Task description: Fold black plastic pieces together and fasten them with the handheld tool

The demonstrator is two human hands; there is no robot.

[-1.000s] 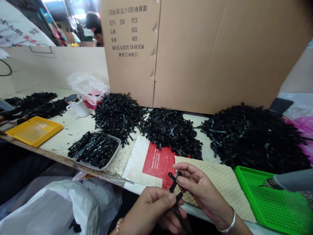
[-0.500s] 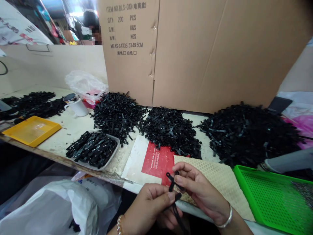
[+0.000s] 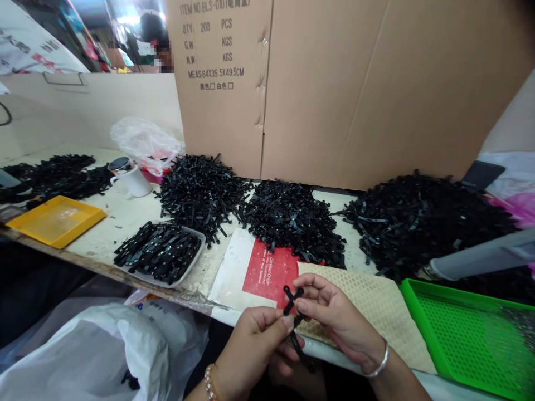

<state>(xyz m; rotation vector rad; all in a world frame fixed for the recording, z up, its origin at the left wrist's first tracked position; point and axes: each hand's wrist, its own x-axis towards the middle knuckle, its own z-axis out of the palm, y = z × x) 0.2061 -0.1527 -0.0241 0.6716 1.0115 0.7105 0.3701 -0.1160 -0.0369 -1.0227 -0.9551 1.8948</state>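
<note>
Black strips (image 3: 293, 305) with round, holed ends cross each other between my two hands, over the table's front edge. My left hand (image 3: 267, 337) pinches them from below, and a strip hangs down beneath its fingers. On the right, my right hand (image 3: 326, 303) holds the upper part between thumb and fingers. Behind the hands lies a red and white card (image 3: 267, 273), with a textured beige mat (image 3: 368, 306) beside it. A heap of similar black pieces (image 3: 292, 217) rests just beyond the card.
A tray of black strips (image 3: 159, 253), a yellow tray (image 3: 56, 220) and a white mug (image 3: 136, 182) stand left. More black heaps (image 3: 418, 223) lie before a large carton (image 3: 334, 100). At right are a green basket (image 3: 472, 340) and a grey tube (image 3: 485, 256). A person shows behind the partition.
The crossed strips have turned more upright between my fingers, and their two upper ends now form a clear V. My right hand has shifted slightly left. The grey tube at the right has moved left.
</note>
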